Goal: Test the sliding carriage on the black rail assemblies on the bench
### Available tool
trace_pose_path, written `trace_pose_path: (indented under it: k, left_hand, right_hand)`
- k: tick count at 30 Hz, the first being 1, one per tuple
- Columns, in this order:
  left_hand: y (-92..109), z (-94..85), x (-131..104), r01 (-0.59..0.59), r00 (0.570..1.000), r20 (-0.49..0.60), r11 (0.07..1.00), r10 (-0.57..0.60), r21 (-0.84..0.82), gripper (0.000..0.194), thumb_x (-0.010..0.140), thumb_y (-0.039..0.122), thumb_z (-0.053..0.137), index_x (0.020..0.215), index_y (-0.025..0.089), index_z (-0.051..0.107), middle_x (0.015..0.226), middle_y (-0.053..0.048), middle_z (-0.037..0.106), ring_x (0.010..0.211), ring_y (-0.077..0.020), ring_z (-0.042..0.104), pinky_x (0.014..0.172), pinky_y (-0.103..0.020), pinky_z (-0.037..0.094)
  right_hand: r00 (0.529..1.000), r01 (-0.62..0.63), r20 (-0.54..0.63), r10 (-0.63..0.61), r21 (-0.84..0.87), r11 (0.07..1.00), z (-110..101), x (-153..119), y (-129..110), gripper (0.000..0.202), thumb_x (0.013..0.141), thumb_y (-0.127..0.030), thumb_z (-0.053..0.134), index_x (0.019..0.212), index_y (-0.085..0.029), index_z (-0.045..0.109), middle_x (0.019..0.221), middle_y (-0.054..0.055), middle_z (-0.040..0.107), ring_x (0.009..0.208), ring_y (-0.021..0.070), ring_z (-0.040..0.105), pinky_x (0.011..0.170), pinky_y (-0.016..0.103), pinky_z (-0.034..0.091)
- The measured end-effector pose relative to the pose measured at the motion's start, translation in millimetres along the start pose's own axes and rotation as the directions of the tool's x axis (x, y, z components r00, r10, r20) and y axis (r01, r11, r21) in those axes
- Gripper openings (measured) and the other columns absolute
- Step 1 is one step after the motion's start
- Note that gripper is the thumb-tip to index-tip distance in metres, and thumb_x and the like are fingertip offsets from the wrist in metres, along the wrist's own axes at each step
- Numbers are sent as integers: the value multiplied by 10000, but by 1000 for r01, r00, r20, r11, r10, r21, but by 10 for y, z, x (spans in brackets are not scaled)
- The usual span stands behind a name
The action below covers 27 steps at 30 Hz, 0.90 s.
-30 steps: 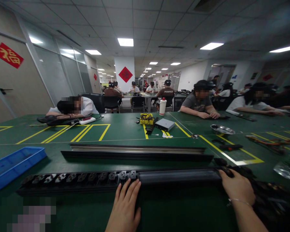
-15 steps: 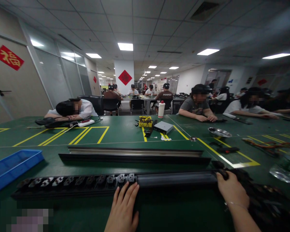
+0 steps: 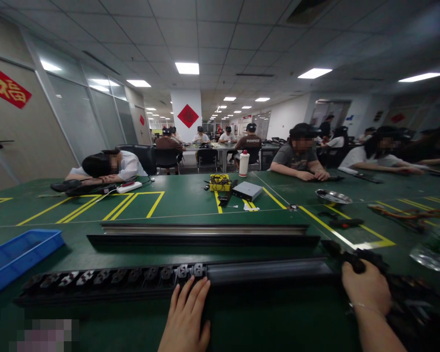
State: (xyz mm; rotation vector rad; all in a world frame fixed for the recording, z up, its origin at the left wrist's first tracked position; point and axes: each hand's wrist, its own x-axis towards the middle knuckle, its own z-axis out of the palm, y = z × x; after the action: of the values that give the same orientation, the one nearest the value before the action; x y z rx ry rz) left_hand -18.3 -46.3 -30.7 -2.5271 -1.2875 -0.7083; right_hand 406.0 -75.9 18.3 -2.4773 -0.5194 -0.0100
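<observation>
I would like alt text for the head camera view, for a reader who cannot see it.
A person's left hand rests on a long black channel part-filled with dark socket-like pieces; the right hand is at a heap of small black parts. Other people sit around the green table.

Brown shirt [image 3: 248, 143]: apparently "PUMPKIN"; red door sign [image 3: 8, 89]: "福".

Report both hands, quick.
Left hand: open, fingertips at the long black strip with a row of sockets, holding nothing.
Right hand: fingers curled at a small, dark, rounded part; whether it is gripped cannot be told.
</observation>
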Motion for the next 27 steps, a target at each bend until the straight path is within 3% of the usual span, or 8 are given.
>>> trace_pose_path:
  k: [4, 10, 16, 19, 21, 23, 24, 27]
  left_hand:
    - [10, -17, -2, 18, 1000, 0, 1000, -18, 10, 735, 704, 87, 447, 1399, 258, 281, 1368, 7, 468, 1290, -224, 331, 1083, -454, 215]
    - [-25, -28, 0, -17, 999, 29, 1000, 17, -1, 746, 711, 92, 458, 1410, 269, 262, 1371, 4, 466, 1278, -227, 357, 1075, -444, 246]
    - [-29, -27, 2, -3, 1000, 4, 1000, 3, -24, 759, 706, 82, 452, 1413, 275, 254, 1359, 6, 479, 1279, -221, 358, 1079, -446, 245]
    - [-15, -36, 5, -1, 1000, 5, 1000, 1, -25, 746, 705, 81, 449, 1406, 265, 271, 1367, 6, 470, 1284, -221, 351, 1080, -449, 239]
    - [-5, -49, 11, 2, 1000, 17, 1000, -1, -26, 737, 706, 79, 447, 1401, 258, 280, 1379, 3, 456, 1288, -223, 346, 1080, -457, 236]
    - [9, -67, 20, 10, 1000, 30, 999, -9, -38, 731, 707, 77, 445, 1396, 262, 286, 1386, 2, 447, 1289, -228, 345, 1077, -471, 241]
    - [18, -76, 25, 19, 999, 33, 999, -17, -49, 729, 705, 76, 446, 1392, 265, 294, 1383, 1, 450, 1288, -232, 346, 1074, -482, 245]
    - [47, -91, 35, 50, 998, 30, 993, -47, -107, 704, 686, 60, 444, 1352, 268, 352, 1363, -9, 466, 1283, -241, 354, 1071, -514, 252]
  right_hand:
    - [998, -64, -21, 65, 48, 997, -55, -38, -7, 573, 798, -494, 326, 1205, -157, 547, 1151, 213, 544, 1104, 367, 511, 812, 439, 438]
    - [999, -20, -35, 24, 101, 995, -58, -61, 14, 608, 808, -427, 315, 1336, -145, 427, 1255, 218, 479, 1206, 357, 429, 902, 440, 398]
    - [999, -41, -5, 42, 80, 996, -132, -142, -42, 611, 797, -368, 315, 1389, -223, 350, 1362, 196, 384, 1203, 374, 427, 889, 510, 385]
    - [998, -1, -70, 7, 86, 996, -143, -247, -110, 605, 786, -341, 317, 1380, -232, 360, 1373, 172, 374, 1201, 356, 434, 887, 516, 397]
    - [985, 96, -150, -81, 95, 991, -99, -332, -169, 568, 789, -319, 315, 1339, -217, 415, 1362, 132, 398, 1208, 313, 434, 917, 466, 400]
    - [944, 292, -183, -275, 74, 954, -11, -441, -248, 536, 785, -288, 330, 1285, -156, 470, 1363, 136, 397, 1222, 289, 416, 952, 418, 388]
    - [898, 406, -203, -389, 47, 913, 46, -513, -300, 515, 782, -268, 332, 1247, -122, 500, 1353, 150, 404, 1228, 280, 407, 982, 403, 363]
    - [696, 714, -140, -704, 32, 700, 242, -845, -519, 461, 776, -235, 362, 1176, -91, 541, 1267, 158, 494, 1185, 258, 442, 1025, 392, 320]
